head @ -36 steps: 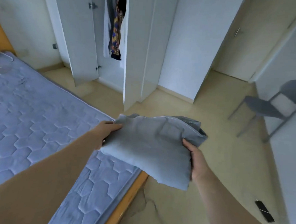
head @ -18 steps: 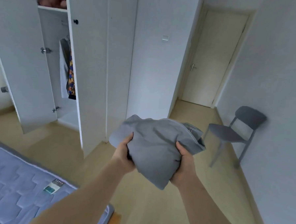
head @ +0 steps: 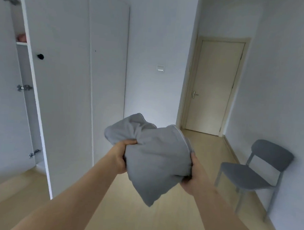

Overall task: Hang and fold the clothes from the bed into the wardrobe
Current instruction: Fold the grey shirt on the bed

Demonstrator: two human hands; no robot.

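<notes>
Nearest the camera, two bare forearms are reaching forward and meeting on a folded grey garment (head: 156, 155), which is hanging in the air at mid-frame, above the pale wooden floor (head: 124, 215) and resting on nothing. The left hand (head: 120, 157) is gripping the garment's left side, thumb curled over the top and bunching the cloth into creases; the right hand (head: 195, 177) is clasping the right side from below, its fingers wrapped under the bundle (mostly hidden by the fabric). The bundle's long axis is running roughly left to right between the two hands, with one loose corner drooping down toward the camera.

Beyond it, the wardrobe (head: 69, 93) is standing ahead and to the left. Only the leftmost compartment is showing an opening, with a shelf (head: 22, 43) high up bearing something pinkish, too blurred to name. That opening is lying well to the left of the garment, so the left hand is the nearer one to it; the coming move is probably turning on swinging the bundle leftward and lifting it.

Farther off, a grey chair (head: 255, 174) is standing against the right wall and a closed cream door (head: 214, 88) is filling the far end.
</notes>
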